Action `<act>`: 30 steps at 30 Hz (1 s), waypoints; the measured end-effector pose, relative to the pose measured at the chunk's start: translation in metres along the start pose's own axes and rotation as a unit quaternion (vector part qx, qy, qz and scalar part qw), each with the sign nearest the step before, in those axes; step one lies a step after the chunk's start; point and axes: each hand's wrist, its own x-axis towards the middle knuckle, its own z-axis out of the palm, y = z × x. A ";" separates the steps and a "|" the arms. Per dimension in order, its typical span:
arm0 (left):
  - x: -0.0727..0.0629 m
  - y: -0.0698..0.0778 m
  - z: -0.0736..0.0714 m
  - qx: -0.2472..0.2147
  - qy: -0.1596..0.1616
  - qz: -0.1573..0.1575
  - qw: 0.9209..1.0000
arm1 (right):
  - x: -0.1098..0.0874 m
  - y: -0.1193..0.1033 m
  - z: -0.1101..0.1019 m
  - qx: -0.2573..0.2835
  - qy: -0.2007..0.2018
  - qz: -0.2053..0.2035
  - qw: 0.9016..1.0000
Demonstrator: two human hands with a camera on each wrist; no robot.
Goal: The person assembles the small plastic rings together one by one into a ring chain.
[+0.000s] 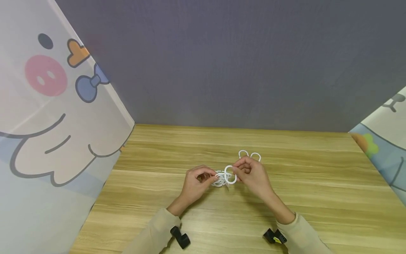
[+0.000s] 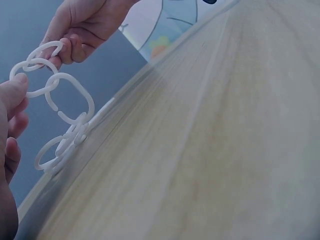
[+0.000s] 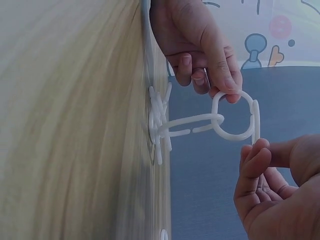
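Between thumb and fingertips my left hand (image 1: 198, 182) pinches a white plastic chain link (image 2: 19, 75), an oval ring with a small gap in its side. My right hand (image 1: 254, 175) pinches another white link (image 3: 256, 120), which hooks through the left hand's link in the left wrist view. From the left hand's link a further link (image 2: 82, 97) hangs down to a small heap of joined links (image 3: 158, 125) on the table. Seen from the head, the heap lies just below and between both hands, partly hidden by the left fingertips.
Two separate white links (image 1: 243, 151) lie on the wooden table (image 1: 304, 183) just beyond the right hand, which partly covers them. A grey panel (image 1: 222, 70) stands along the table's back edge. Cartoon-printed panels (image 1: 38, 141) flank both sides. Black wrist cameras (image 1: 180, 238) sit at both sleeves.
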 end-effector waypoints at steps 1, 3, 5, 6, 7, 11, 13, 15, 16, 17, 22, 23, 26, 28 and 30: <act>0.000 0.000 0.000 0.000 -0.001 0.000 1.000 | 0.000 0.000 0.000 -0.001 0.000 -0.001 1.000; 0.000 0.001 0.000 0.002 -0.001 -0.003 1.000 | 0.000 0.001 0.000 -0.001 0.001 -0.003 1.000; 0.000 0.002 0.000 0.002 -0.001 -0.004 1.000 | 0.000 0.001 0.000 -0.002 0.001 -0.003 1.000; 0.000 0.002 0.000 0.002 -0.001 -0.005 1.000 | 0.000 0.001 0.000 -0.002 0.002 -0.003 1.000; 0.000 0.002 0.000 0.002 -0.002 -0.004 1.000 | 0.000 0.001 0.000 -0.002 0.002 -0.003 1.000; 0.001 0.002 0.000 0.000 -0.006 0.001 1.000 | 0.000 0.001 0.001 -0.004 0.008 -0.001 1.000; 0.001 0.002 0.000 0.000 -0.009 0.000 1.000 | -0.001 0.001 0.001 -0.006 0.012 0.000 1.000; 0.001 0.001 0.000 -0.001 -0.011 -0.002 1.000 | -0.001 0.001 0.001 -0.009 0.014 0.000 1.000; 0.001 0.001 0.000 -0.001 -0.011 -0.005 1.000 | -0.001 0.001 0.001 -0.010 0.015 -0.002 1.000; 0.001 0.001 0.000 -0.001 -0.011 -0.006 1.000 | -0.001 0.001 0.001 -0.011 0.016 -0.004 1.000; 0.000 0.001 0.000 -0.003 -0.007 0.000 1.000 | -0.001 0.002 0.003 -0.017 0.015 -0.009 1.000; 0.001 0.002 0.000 -0.004 -0.006 0.001 1.000 | -0.001 0.002 0.003 -0.019 0.015 -0.009 1.000; 0.000 0.002 0.000 -0.004 -0.002 0.005 1.000 | -0.001 0.002 0.004 -0.017 0.016 -0.006 1.000; 0.000 0.002 0.000 -0.005 0.001 0.005 1.000 | 0.000 0.001 0.003 -0.010 0.021 -0.002 1.000; 0.000 0.001 0.000 -0.007 0.002 0.002 1.000 | 0.000 0.001 0.003 0.000 0.027 0.003 1.000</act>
